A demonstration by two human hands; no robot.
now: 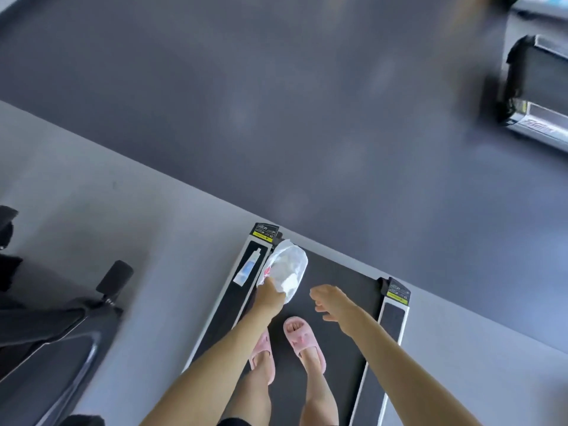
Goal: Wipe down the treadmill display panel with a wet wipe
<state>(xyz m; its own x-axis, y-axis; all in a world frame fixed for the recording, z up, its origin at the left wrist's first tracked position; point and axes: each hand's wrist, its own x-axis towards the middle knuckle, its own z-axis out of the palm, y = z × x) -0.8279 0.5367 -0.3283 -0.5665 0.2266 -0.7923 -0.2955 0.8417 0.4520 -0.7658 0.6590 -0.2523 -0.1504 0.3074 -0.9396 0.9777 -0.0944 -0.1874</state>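
We record the left hand (270, 295) gripping a clear plastic pack (284, 269) with white contents, held over the far left corner of the treadmill belt (338, 272). The right hand (333, 302) hangs above the belt's middle, fingers loosely curled, holding nothing. A small tube (248, 267) lies on the side rail just left of the belt, and pink slippers (304, 339) stand on the belt.

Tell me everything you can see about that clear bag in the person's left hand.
The bag looks like thin, crinkled, see-through plastic with a rounded far end. White folded contents show inside, and a red mark sits near its left edge. The left hand grips its near end and holds it out over the far end of the treadmill belt.
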